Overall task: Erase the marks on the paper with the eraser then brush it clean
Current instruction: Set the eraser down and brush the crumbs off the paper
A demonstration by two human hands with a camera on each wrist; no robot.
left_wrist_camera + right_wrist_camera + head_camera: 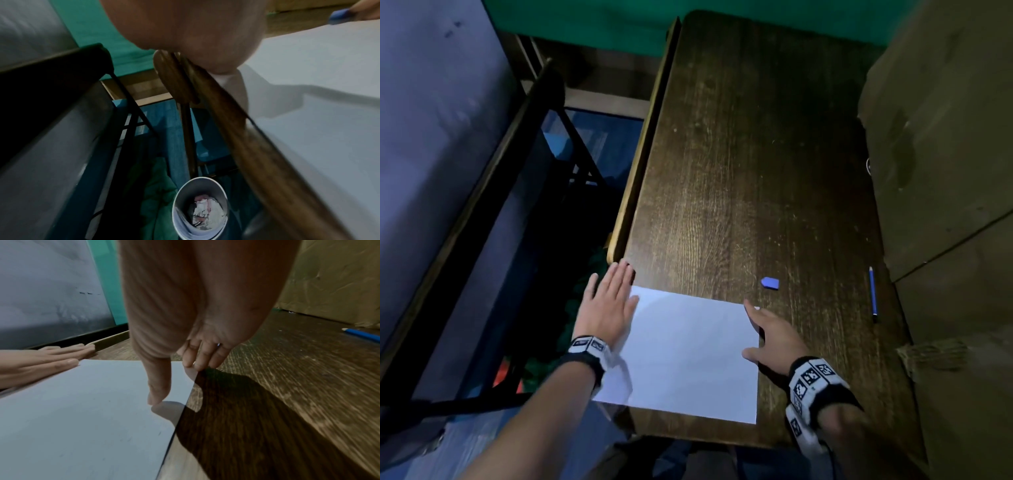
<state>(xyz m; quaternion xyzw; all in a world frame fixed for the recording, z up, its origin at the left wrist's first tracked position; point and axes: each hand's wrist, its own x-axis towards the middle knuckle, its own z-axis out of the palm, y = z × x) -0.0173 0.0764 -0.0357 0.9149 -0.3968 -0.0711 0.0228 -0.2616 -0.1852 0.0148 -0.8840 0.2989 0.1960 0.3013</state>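
Pressing flat, fingers straight and together, my left hand (606, 301) pins the paper (688, 353) at its left edge, which overhangs the table (739, 154); if that palm lifts, I judge the sheet could slide off toward the bin (199, 209) below. My right hand (770, 337) rests relaxed, fingertips (197, 366) and thumb just touching the paper's right edge, grasping nothing. The eraser (770, 283) lies just beyond those fingertips, untouched; a hasty reach could knock it away. Further right lies a blue pencil (873, 291). The wood is dark, worn and grainy, the room dim, a brown covering at the right.
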